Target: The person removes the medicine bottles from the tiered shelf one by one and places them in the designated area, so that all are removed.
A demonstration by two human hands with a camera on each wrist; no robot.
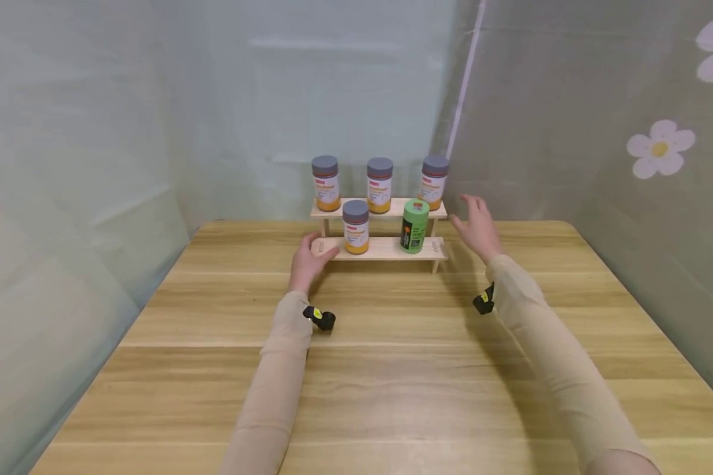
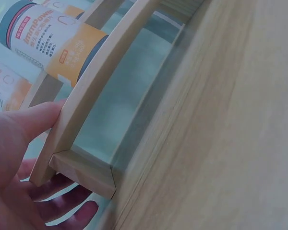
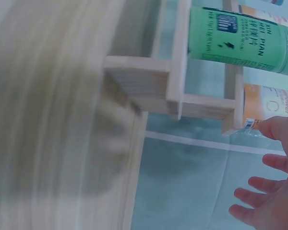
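A small two-tier wooden shelf [image 1: 386, 249] stands toward the back of the table. My left hand [image 1: 309, 265] holds the left end of its lower tier; in the left wrist view the thumb [image 2: 43, 117] lies against the board, the other fingers around the end by the leg. On that tier are a grey-lidded supplement jar [image 1: 356, 231] and a green jar [image 1: 414, 227]. Three more grey-lidded jars, left [image 1: 326, 185], middle [image 1: 379, 187] and right [image 1: 434, 185], stand on the upper tier. My right hand [image 1: 479, 227], fingers spread and holding nothing, is just right of the shelf.
The wood-grain table [image 1: 386, 396] reaches from the shelf toward me. Pale cloth [image 1: 214, 99] hangs behind and on both sides, with printed flowers [image 1: 661, 148] on the right. Small black cameras are strapped at the left wrist [image 1: 319, 318] and right wrist [image 1: 484, 301].
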